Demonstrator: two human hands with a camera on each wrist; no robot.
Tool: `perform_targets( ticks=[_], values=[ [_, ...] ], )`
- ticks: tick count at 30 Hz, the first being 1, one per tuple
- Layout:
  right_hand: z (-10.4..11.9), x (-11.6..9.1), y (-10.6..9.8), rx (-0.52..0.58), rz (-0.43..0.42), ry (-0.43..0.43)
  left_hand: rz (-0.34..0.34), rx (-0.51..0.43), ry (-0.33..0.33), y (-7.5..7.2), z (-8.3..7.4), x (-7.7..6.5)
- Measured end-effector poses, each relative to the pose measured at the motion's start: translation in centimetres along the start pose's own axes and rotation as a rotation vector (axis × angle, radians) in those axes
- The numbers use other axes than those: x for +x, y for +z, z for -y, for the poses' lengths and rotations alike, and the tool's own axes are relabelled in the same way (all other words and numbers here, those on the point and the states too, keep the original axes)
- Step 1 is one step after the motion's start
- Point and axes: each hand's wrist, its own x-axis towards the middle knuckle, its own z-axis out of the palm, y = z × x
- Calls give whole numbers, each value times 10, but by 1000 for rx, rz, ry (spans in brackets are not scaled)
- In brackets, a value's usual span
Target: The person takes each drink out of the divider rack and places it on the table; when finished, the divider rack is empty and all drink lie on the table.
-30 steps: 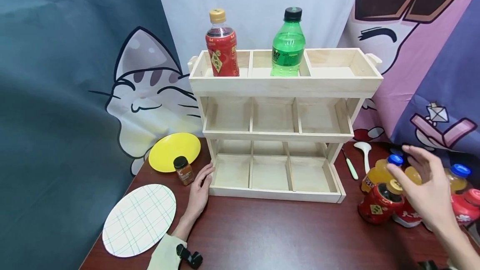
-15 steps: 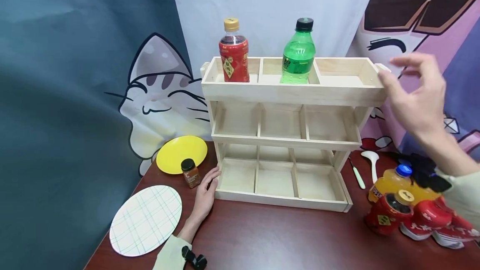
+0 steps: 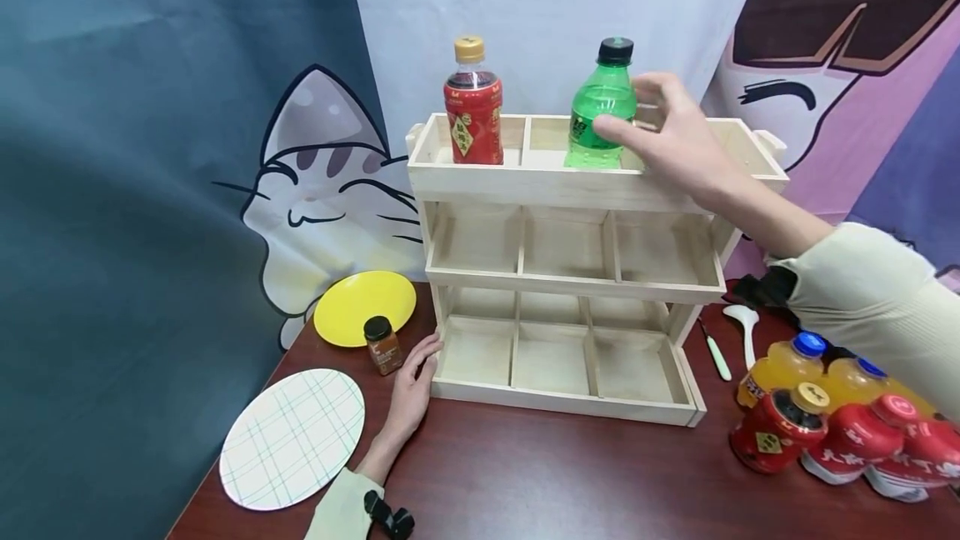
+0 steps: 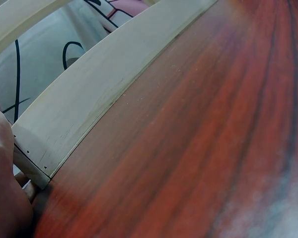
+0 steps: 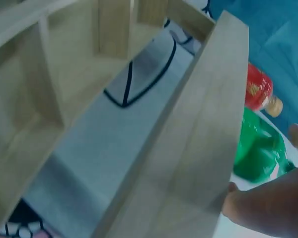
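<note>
Brown bench [image 3: 540, 482]; right grip [image 3: 678, 142] has swung up, spread wide, to green bottle [image 3: 598, 94] in top tray [image 3: 517, 183] between its thumb and fingers: now within reach, contact unclear. Left grip [image 3: 411, 394] relaxed against rack [image 3: 570, 409].

Right at the right hand [image 3: 678, 140], the green bottle's label [image 3: 582, 130] shows dark characters, partly covered, unreadable! Left of that hand, a pale diamond [image 3: 461, 137] marks the dark-drink bottle [image 3: 475, 102], script too small. Far below, white characters on the red bottles [image 3: 855, 440] blur; beside the left hand [image 3: 408, 397], the jar's label [image 3: 386, 354] defies reading.
</note>
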Motion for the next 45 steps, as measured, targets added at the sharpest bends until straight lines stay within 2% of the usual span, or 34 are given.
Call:
perform_targets(
  ticks=[4,9,12,17,21,23,27,28,30,32,35,37,40,42,45],
  values=[
    [-2,5,13,24,-1,38,5,7,7,2,2,-1],
    [-4,7,15,-36,-16,106,7,7,27,3,4,0],
    [-6,8,15,-35,-18,108,3,-2,33,3,5,1],
    [-6,9,17,91,-58,43,2,-1,54,3,7,3],
    [5,9,16,181,-110,-31,2,-3,61,3,9,2],
    [13,8,14,253,-132,-73,0,-8,67,3,9,2],
    [30,-1,12,430,-122,-156,1,-17,74,4,9,1],
    [33,-5,13,466,-106,-181,0,-18,71,4,9,1],
    [37,-18,15,452,-71,-203,0,-20,58,4,10,0],
    [40,-35,21,411,-13,-210,3,-23,48,3,11,0],
    [38,-65,33,272,81,-194,4,-20,36,3,10,1],
    [31,-85,45,255,152,-194,4,-18,38,3,9,3],
    [7,-115,70,273,227,-196,-7,-14,50,2,7,7],
    [-13,-134,90,335,289,-176,-9,-11,59,2,6,8],
    [-48,-162,118,353,378,-123,-15,-7,64,1,6,9]
  ],
)
